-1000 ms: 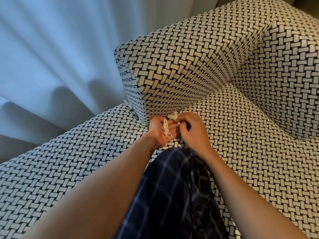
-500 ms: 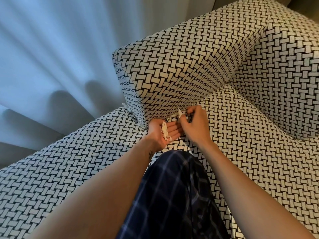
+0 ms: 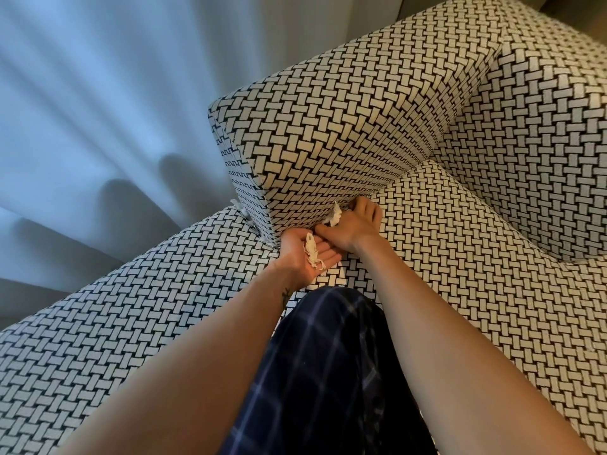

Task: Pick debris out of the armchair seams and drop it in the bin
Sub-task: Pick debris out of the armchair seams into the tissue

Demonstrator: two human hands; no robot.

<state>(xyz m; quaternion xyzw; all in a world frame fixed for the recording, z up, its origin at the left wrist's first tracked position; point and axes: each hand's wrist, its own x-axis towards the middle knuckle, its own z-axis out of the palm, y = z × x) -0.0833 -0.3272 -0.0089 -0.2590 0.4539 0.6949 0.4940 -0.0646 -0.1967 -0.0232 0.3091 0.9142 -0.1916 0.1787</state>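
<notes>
Left hand (image 3: 297,256) palm up, fingers relaxed, paper scraps (image 3: 312,254) lying loose on it. Just right, right hand (image 3: 356,226) digs into armchair seam (image 3: 394,184); white scrap (image 3: 335,219) beside thumb, pinch unclear. Looks light, flimsy, tearable: take exposed end.

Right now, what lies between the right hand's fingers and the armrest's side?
A white scrap sits there, at the seam against the armrest and touching the right hand; the head view shows it.
</notes>
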